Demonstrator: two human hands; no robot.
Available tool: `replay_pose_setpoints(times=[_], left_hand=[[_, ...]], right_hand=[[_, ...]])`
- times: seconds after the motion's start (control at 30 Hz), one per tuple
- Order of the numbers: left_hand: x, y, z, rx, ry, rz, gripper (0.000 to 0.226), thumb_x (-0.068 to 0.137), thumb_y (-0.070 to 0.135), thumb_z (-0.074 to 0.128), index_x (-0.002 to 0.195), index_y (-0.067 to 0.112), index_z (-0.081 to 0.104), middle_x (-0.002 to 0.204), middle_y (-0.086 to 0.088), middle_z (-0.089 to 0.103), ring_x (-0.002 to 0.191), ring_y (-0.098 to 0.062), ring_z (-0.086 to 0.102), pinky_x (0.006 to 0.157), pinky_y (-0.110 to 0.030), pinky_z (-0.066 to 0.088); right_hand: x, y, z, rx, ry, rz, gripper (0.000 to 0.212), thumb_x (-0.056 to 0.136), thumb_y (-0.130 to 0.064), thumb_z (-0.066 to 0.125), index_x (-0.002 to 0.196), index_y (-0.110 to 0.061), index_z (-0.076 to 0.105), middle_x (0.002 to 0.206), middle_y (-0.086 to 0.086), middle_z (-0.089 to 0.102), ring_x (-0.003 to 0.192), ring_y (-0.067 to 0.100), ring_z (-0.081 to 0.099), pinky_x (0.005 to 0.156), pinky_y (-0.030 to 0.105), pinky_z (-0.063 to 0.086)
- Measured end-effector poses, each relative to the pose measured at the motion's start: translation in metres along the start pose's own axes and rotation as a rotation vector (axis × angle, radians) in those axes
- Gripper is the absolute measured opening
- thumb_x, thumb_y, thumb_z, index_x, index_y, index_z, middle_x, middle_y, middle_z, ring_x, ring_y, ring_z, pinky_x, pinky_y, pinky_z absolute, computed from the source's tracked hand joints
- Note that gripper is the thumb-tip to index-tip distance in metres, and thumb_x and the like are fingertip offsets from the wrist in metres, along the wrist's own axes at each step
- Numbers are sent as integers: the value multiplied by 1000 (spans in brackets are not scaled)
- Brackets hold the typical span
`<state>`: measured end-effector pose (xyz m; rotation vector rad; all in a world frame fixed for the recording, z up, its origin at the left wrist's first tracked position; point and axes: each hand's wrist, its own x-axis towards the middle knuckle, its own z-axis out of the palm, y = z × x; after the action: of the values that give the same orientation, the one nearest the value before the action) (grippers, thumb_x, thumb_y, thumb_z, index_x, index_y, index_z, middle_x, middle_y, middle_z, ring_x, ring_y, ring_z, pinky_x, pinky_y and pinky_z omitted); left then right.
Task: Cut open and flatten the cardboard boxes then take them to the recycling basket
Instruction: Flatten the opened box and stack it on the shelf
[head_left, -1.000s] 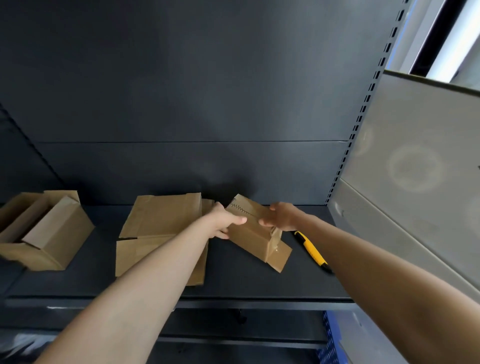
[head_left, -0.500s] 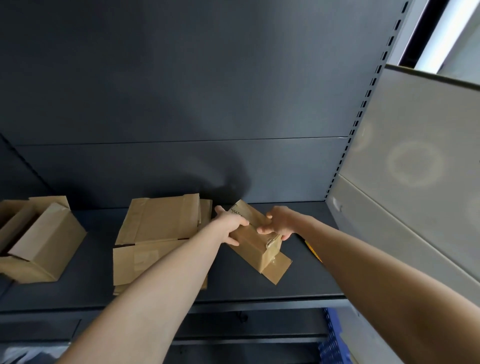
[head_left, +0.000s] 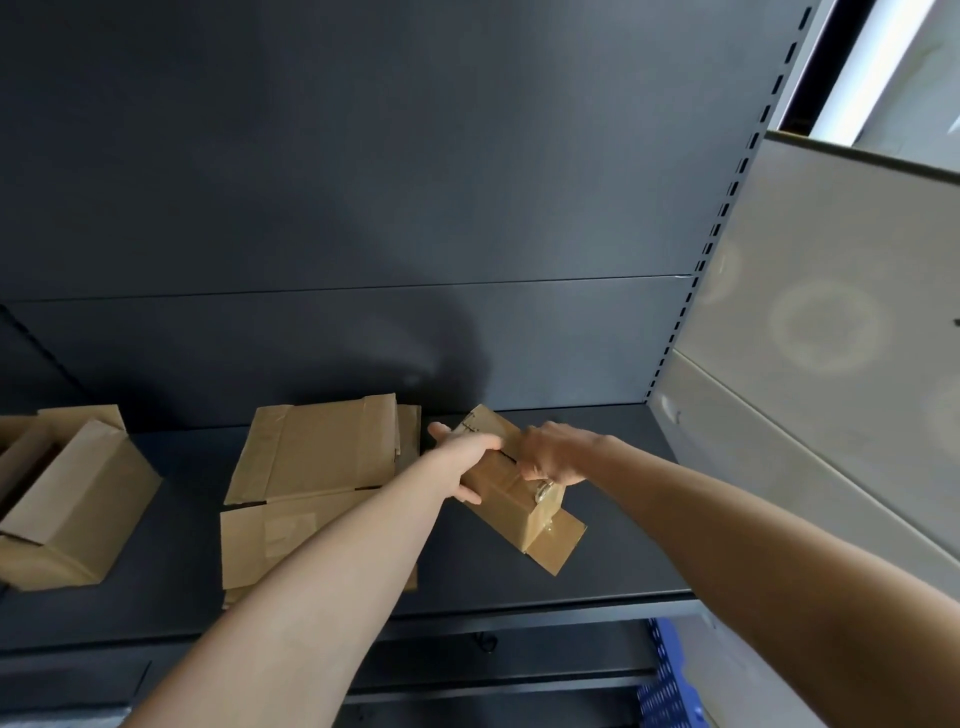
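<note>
A small brown cardboard box (head_left: 511, 506) lies tilted on the dark shelf (head_left: 613, 566), one end flap open toward the front right. My left hand (head_left: 467, 457) grips its left side. My right hand (head_left: 553, 457) grips its top seam from the right, fingers curled over the slit. To the left lies a stack of flattened cardboard (head_left: 311, 467). At the far left stands an open cardboard box (head_left: 72, 504) on its side. My right forearm hides the yellow knife.
A dark back panel rises behind the shelf. A grey side panel (head_left: 831, 338) closes the right. A blue perforated basket (head_left: 670, 686) shows below the shelf at the lower right. A lower shelf rail runs beneath.
Both hands have tightened onto the small box and turned it slightly. The view shifted, and the yellow knife seen a second ago is now hidden behind my right arm.
</note>
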<state>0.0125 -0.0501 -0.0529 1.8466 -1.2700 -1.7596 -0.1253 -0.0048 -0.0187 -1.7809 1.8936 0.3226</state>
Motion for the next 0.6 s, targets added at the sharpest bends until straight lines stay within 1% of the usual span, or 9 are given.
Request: replay_pose_setpoints(times=[0.07, 0.1, 0.2, 0.27, 0.33, 0.4, 0.47, 0.5, 0.6], left_hand=[[1, -1, 0, -12, 2, 11, 61, 80, 25, 76, 117, 19, 28, 116, -12, 41, 103, -31, 49, 75, -52, 58], [1, -1, 0, -19, 3, 10, 61, 80, 24, 76, 117, 18, 28, 116, -12, 41, 104, -32, 49, 75, -53, 58], [-1, 2, 0, -33, 3, 5, 61, 81, 23, 77, 117, 19, 28, 128, -16, 40, 116, -39, 48, 73, -53, 58], [-1, 2, -1, -22, 15, 12, 60, 82, 22, 75, 118, 18, 28, 135, -17, 37, 120, -43, 47, 75, -52, 58], [0, -1, -1, -14, 12, 21, 57, 84, 21, 73, 119, 18, 28, 137, -17, 37, 121, -42, 47, 78, -51, 58], [1, -4, -2, -32, 3, 32, 57, 84, 18, 73, 118, 18, 28, 136, -16, 38, 123, -40, 46, 77, -51, 58], [3, -7, -2, -52, -9, 39, 58, 83, 18, 75, 118, 19, 29, 134, -15, 39, 123, -38, 45, 78, -52, 58], [2, -7, -1, -59, -6, 39, 60, 81, 20, 76, 117, 20, 28, 133, -15, 39, 121, -38, 46, 78, -52, 57], [-3, -7, 6, -26, 45, 35, 74, 69, 33, 84, 115, 23, 27, 131, -14, 38, 119, -37, 46, 77, -52, 58]], right_hand=[[-3, -3, 0, -45, 11, -13, 15, 91, -18, 48, 86, -6, 55, 67, 2, 44, 60, 19, 43, 49, 26, 32], [-5, -5, -1, -60, 9, -19, 17, 93, -19, 47, 94, -5, 55, 69, 2, 45, 65, 20, 46, 51, 26, 33], [-7, -8, -2, -119, -1, -21, 14, 96, -19, 43, 103, -8, 48, 81, 4, 51, 77, 22, 50, 61, 28, 39], [-10, -11, -3, -152, 0, -17, 21, 98, -18, 40, 114, -8, 50, 90, 6, 52, 81, 22, 51, 68, 30, 40], [-10, -11, -3, -184, 11, -23, 29, 100, -16, 38, 124, -6, 50, 94, 6, 52, 82, 22, 52, 70, 31, 41], [-6, -8, -1, -186, 47, -41, 31, 101, -15, 37, 128, -7, 49, 93, 4, 53, 81, 22, 53, 68, 31, 42], [-4, -3, 0, -167, 77, -50, 29, 101, -17, 39, 126, -9, 49, 87, 2, 53, 78, 21, 55, 64, 31, 41], [-3, 0, 0, -160, 78, -55, 28, 100, -19, 41, 125, -9, 50, 88, 3, 55, 78, 22, 56, 62, 31, 42], [-5, 5, -1, -135, 39, -59, 26, 101, -20, 41, 118, -6, 54, 102, 11, 62, 79, 21, 54, 64, 32, 43]])
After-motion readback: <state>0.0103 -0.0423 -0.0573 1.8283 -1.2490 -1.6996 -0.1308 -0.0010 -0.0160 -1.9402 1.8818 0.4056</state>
